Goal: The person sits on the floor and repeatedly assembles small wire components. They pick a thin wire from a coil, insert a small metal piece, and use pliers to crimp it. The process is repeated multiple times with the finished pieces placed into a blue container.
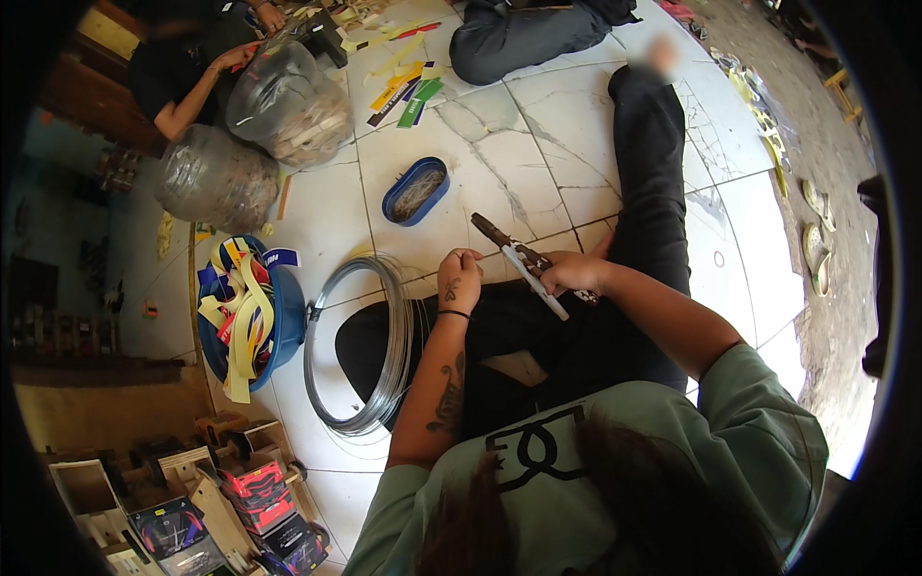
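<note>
My right hand [572,274] is closed around a long hand tool [496,231] with a dark, worn end and a pale grey handle. The tool slants up and left over my lap; its exact kind is hard to make out. Just left of it my left hand [461,273] has its fingers curled together, and whatever they pinch is too small to see. By my left forearm a large coil of silvery wire [396,331] leans against my bent leg. Beyond my hands, a blue oval dish [407,222] on the tiles holds a heap of thin, short pieces.
A blue basin [291,322] full of coloured strips stands at left. Behind it are two big clear plastic containers [274,91] and a person's hands [233,58]. More strips [401,91] lie on the cracked tiles. Wooden toy-like frames [206,490] crowd the lower left.
</note>
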Tool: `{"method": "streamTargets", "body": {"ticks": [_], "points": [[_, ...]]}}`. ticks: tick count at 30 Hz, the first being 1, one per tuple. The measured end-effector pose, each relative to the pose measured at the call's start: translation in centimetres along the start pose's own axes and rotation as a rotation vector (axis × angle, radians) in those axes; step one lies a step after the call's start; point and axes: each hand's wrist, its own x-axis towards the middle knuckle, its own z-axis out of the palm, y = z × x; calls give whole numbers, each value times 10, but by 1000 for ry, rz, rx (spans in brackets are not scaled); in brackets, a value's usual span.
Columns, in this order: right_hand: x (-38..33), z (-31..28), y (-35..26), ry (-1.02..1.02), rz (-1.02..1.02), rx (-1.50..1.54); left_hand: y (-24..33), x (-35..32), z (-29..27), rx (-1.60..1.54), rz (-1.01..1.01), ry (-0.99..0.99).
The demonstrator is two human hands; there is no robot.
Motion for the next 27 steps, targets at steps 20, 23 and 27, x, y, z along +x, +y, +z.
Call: {"method": "streamTargets", "body": {"ticks": [20, 23, 27], "points": [[22, 40, 11, 213, 34, -418, -6, -6, 7, 128, -23, 3], [27, 47, 15, 295, -9, -463, -8, -4, 7, 167, -47, 16], [30, 51, 18, 360, -32, -507, -9, -3, 7, 175, -78, 20]]}}
